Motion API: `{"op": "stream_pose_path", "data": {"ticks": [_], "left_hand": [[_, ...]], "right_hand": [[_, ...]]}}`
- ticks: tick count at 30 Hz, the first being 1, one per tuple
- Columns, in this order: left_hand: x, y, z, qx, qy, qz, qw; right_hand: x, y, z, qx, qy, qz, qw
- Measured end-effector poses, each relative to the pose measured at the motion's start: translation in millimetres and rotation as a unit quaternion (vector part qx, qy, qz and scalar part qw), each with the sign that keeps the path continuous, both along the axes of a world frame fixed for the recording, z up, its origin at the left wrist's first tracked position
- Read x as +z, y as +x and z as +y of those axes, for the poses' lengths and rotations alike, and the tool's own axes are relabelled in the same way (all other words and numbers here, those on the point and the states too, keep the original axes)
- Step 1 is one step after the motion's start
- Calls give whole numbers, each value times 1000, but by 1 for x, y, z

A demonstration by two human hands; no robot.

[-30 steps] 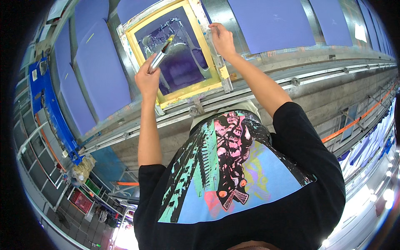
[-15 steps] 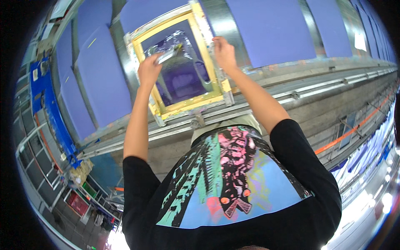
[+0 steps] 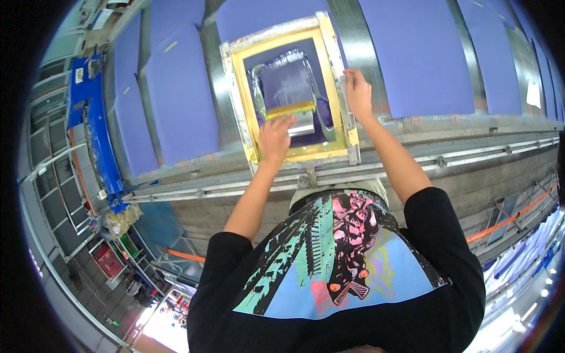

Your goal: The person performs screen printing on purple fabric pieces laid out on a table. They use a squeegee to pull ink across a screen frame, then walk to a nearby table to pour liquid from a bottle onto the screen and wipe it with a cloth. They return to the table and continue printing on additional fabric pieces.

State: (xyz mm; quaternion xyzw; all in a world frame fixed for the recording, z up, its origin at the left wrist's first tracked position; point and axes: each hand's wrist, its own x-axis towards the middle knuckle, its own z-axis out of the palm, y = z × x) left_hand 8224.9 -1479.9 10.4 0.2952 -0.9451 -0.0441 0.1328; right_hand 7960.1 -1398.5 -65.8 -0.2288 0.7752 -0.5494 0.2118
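Frame (image 3: 241, 106) walls around squeegee (image 3: 289, 110)

Person seen from above: a black short-sleeved T-shirt (image 3: 447, 282) with a large printed graphic (image 3: 335, 259) across the front, showing a light-blue ground, turquoise palm-like streaks on the wearer's left, a pink-and-black figure down the centre and pale yellow-green patches on the right. Sleeves end above the elbows; both forearms are bare. Left hand (image 3: 275, 138) and right hand (image 3: 358, 91) are ungloved, with no watch or rings visible
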Motion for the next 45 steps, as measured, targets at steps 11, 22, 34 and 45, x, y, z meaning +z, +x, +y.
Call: {"op": "stream_pose_path", "data": {"ticks": [11,22,34,45], "left_hand": [[26,-100,-126,126,33,-55,990],[-7,15,28,42,58,13,997],[49,88,37,31,63,95,993],[97,103,30,54,85,39,994]], "right_hand": [[4,0,4,-1,-39,22,999],[4,-6,0,10,-17,55,998],[124,66,-7,11,-111,50,992],[109,75,-10,-21,-64,73,995]]}}
